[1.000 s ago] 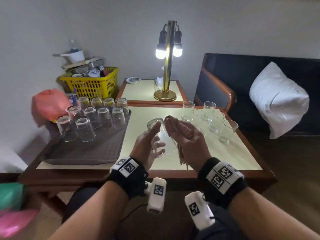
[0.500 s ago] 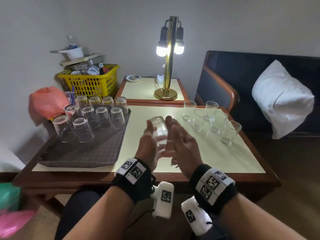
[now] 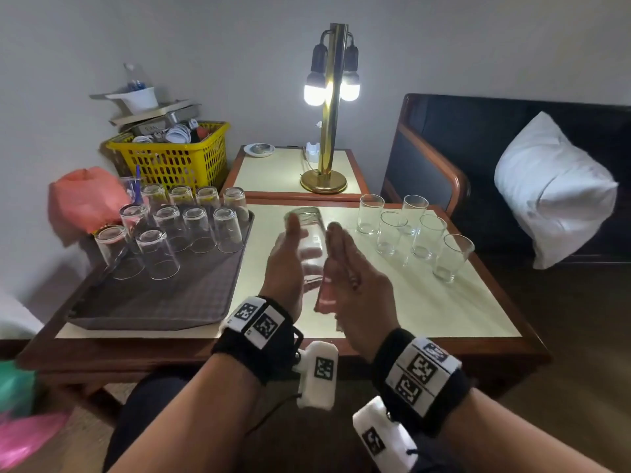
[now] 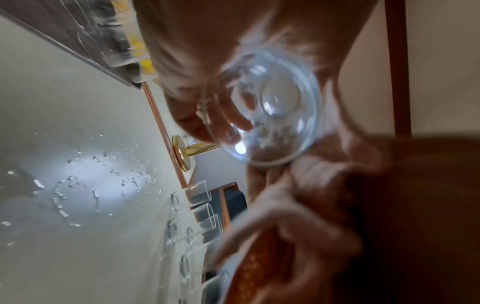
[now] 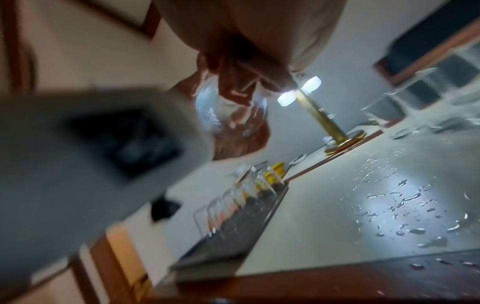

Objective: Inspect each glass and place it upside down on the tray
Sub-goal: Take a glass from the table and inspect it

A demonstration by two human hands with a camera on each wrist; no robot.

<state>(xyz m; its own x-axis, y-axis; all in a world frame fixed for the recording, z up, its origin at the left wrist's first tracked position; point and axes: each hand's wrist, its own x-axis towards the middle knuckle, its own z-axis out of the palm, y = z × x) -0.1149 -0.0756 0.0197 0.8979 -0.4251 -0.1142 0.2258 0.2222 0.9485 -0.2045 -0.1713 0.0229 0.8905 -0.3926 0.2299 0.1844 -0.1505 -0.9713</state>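
A low table (image 3: 426, 302) with a cream top and wood rim fills the middle of the head view, with a dark sofa (image 3: 495, 138) and white pillow (image 3: 553, 189) to its right and a brass lamp (image 3: 329, 107), lit, on a smaller table behind. On the table's left side sits a dark tray (image 3: 164, 302) holding about 11 glasses turned upside down (image 3: 198, 230) at its far end; its near half is bare. On the table's right side stand 5 upright glasses (image 3: 423, 233), apparently not yet checked. Above the table's centre, the left hand (image 3: 286, 264) and right hand (image 3: 348, 278) hold 1 glass (image 3: 309, 240) between them, palms facing each other, fingers mostly straight and pressed to its sides; in the left wrist view some fingers curve lightly around it. The glass is raised and lies roughly along the line of sight, so this looks like the inspecting step. The next move likely calls for a firm one-hand grip, turning the mouth downward, and setting it in a free spot on the tray without knocking neighbours. Water drops (image 5: 405, 205) lie on the tabletop, so the glass may be slippery. No brand or readable writing shows; the wristbands (image 3: 420, 370) carry only square black-and-white marker codes.
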